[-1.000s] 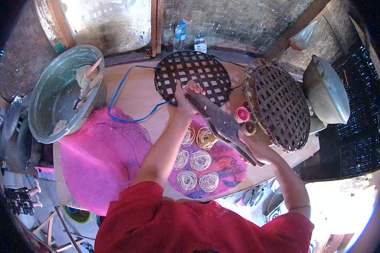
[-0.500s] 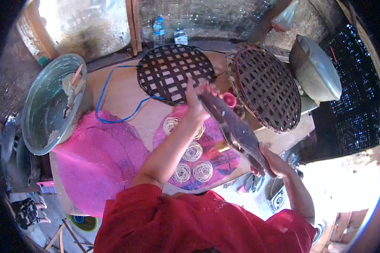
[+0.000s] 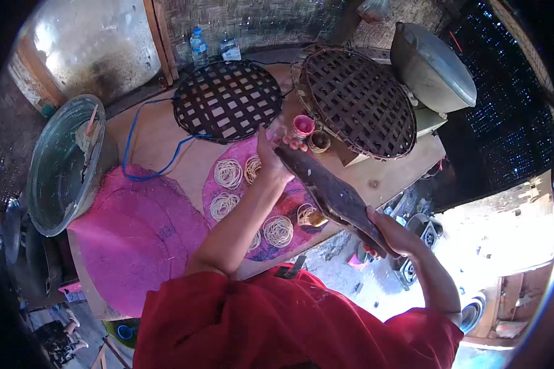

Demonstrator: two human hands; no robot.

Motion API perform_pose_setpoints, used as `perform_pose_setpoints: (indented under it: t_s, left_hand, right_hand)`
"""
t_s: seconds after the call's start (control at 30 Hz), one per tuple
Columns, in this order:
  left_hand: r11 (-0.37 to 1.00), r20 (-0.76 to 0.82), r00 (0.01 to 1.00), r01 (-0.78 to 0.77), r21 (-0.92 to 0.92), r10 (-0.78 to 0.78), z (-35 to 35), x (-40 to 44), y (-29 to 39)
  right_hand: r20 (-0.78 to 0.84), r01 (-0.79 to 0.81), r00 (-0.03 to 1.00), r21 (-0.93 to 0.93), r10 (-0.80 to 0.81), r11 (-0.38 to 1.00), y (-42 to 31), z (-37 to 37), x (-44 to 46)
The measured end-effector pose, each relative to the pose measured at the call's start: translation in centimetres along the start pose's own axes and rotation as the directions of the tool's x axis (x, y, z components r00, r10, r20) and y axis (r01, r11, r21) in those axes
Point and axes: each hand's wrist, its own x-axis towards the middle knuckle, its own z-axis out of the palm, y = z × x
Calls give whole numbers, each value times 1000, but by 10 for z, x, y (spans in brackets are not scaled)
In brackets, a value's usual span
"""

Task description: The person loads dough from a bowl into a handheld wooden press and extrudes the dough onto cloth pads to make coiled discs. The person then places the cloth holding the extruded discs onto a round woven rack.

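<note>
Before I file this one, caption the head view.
Left hand and right hand hold a dark tool near stringy coils on pink cloth.

head-worn view, facing forward, down over table (image 3: 159, 132)

No text, brand, number or sign is legible. Bottle (image 3: 199, 48): positioned beyond and to the left of the left grip (image 3: 278, 157); carries a blue label, lettering too small to resolve. Small pack (image 3: 230, 50): positioned just right of the bottle, also beyond the left grip; markings indistinct. Pink sheet (image 3: 286, 206): extends on the surface (image 3: 391, 175) beneath the left grip; bears dark blue and red patterning, unreadable as characters.
</note>
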Motion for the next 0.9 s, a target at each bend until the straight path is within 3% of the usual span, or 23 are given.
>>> perform_pose_setpoints:
  t_s: [0.07, 0.2, 0.27, 0.47, 0.57, 0.7, 0.77, 0.9]
  left_hand:
    - [999, -15, 1000, 22, -29, -23, 1, -4, -9]
    - [1000, -106, 994, 0, -23, -3, 11, 9, -7]
    - [1000, 10, 1000, -17, 22, 17, 15, 10, 5]
    - [996, -75, 997, -25, 83, 31, 6, -10, 7]
    - [994, -80, 996, 25, -104, -33, -23, 0, -11]
    - [994, -39, 998, 37, -102, -41, -44, 16, -7]
    - [999, 93, 996, -2, 40, -2, -44, 21, 5]
    - [991, 85, 996, -48, 124, 37, 6, 16, 30]
  right_hand:
    - [-23, -45, 999, -17, 44, 999, 6, -7, -4]
    - [-74, 8, 997, -89, -14, 996, 5, -9, 5]
    - [-110, 45, 992, -89, -55, 995, 2, 0, 10]
    - [2, 114, 993, -45, -114, 992, 1, 5, 3]
    - [-62, 21, 998, -109, -28, 994, 8, 0, 4]
    - [-109, 87, 989, -133, -101, 987, 29, 6, 39]
    - [-126, 160, 977, -87, -170, 983, 40, 14, 56]
    - [-33, 240, 970, 26, -239, 970, 28, 8, 71]
